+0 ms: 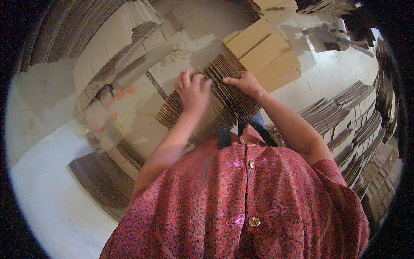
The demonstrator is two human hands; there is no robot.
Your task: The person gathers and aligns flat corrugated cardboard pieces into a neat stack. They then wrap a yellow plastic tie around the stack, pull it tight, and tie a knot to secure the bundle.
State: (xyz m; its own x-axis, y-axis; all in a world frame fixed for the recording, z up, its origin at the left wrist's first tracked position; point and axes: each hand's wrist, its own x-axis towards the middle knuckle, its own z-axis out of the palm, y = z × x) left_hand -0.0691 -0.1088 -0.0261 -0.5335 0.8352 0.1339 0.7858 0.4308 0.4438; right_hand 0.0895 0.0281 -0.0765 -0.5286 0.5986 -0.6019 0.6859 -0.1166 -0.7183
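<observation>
A bundle of narrow brown cardboard sheets point(224, 93), pressed side by side with their edges showing, is in front of my body. My right hand point(246, 84) grips its right side, the thumb over the edges and the fingers mostly hidden behind. Over the left part of the bundle lies my left hand point(194, 93), slightly blurred, with fingers apart and bent at the sheet edges. Whether it presses on the sheets or just touches them is hard to make out.
Flat tan cardboard point(267, 52) lies in a pile beyond my right hand. Stacked sheets point(116, 47) stand at the far left, and more rows point(336, 108) lie at the right. Low on the left is a dark stack point(101, 183) beside pale floor point(47, 172). Orange pieces point(120, 93) lie left of the bundle.
</observation>
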